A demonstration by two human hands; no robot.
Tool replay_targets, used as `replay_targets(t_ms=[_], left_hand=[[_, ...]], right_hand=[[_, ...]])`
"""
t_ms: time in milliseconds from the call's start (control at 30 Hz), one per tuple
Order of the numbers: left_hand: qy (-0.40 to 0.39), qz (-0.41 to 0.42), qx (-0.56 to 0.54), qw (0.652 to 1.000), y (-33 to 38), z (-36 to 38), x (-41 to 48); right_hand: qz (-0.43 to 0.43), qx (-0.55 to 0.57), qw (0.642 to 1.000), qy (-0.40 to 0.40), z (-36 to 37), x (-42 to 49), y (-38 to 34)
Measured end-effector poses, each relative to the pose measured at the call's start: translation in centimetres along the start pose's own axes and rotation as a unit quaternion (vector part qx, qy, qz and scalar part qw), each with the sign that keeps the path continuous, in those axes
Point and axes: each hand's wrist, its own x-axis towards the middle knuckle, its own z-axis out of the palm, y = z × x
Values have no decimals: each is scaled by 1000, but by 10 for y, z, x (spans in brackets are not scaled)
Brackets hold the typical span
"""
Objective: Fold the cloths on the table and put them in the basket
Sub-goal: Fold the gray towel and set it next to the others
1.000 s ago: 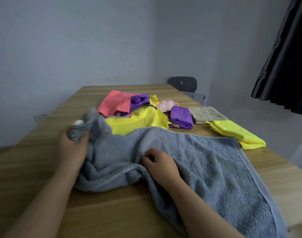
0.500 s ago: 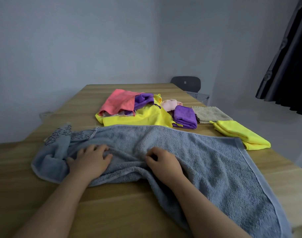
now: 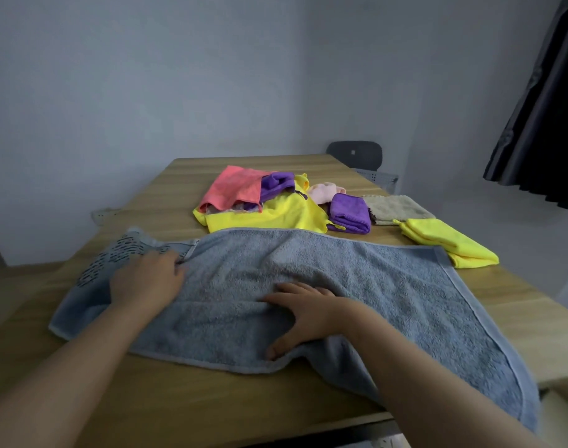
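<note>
- Right hand uncurls since before, now pressing flat (fingers spread) on the grey towel.
- Left hand presses flat, left of it.

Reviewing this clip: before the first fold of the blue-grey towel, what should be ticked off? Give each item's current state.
1. Blue-grey towel spread flat: not ok, a raised fold runs across it beside the right hand.
2. Towel fully on the table: not ok, its near right corner hangs over the edge.
3. Hands free to grip: ok, the left hand and right hand lie flat on the towel, gripping nothing.
4. Far edge clear of other cloths: cannot tell, it meets the unfolded yellow cloth.
5. Basket within reach: cannot tell, none in view.
</note>
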Motion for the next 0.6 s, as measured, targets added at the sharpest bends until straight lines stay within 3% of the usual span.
replay_targets(t_ms=[100,167,267,333,467,600], left_hand=[[133,14,38,990,-11,3,-2],[117,-19,12,993,-18,6,6],[-3,-120,-68,990,-30,8,27],[-32,-147,-103,983,-39,17,44],[-11,-156,-147,977,-33,19,63],[46,-69,-171,982,-1,-9,59]], right_hand=[[49,48,978,199,-6,5,0],[108,-3,952,288,-1,7,4],[159,-45,957,237,21,12,15],[164,-43,957,234,29,15,19],[160,-41,954,250,28,19,21],[162,-35,953,253,27,19,23]])
